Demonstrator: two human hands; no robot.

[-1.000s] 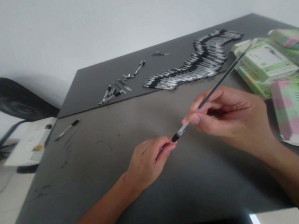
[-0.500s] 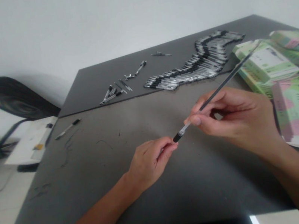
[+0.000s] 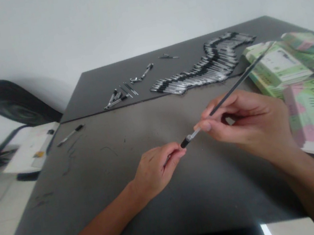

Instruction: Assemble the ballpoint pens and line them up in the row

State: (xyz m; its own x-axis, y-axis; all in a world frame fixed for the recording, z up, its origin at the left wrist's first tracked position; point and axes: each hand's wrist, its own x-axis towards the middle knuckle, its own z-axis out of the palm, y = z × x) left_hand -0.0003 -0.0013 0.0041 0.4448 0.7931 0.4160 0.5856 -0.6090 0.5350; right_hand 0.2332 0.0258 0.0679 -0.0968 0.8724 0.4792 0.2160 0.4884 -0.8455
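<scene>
My right hand [image 3: 244,123] pinches a long, thin pen refill [image 3: 230,92] between thumb and fingertips. Its dark tube slants up to the right, and its pale lower end points down to the left. That end meets a small black pen part with a clear rim [image 3: 185,142], which sticks out from the fingertips of my left hand [image 3: 160,168]. The left thumb and fingers are closed on this part, and most of it is hidden inside the hand. Whether the refill's end is inside the part or only touching it, I cannot tell. Both hands are above the dark table [image 3: 160,216].
A long, curving row of pens [image 3: 206,70] lies behind my hands. Loose pens and refills [image 3: 116,98] are left of it, with a single pen [image 3: 70,135] nearer the left edge. Green and pink boxes [image 3: 313,112] pile up at right. A chair [image 3: 14,102] stands left.
The view has shifted very slightly. Both hands keep the same hold, with the refill still meeting the black pen part.
</scene>
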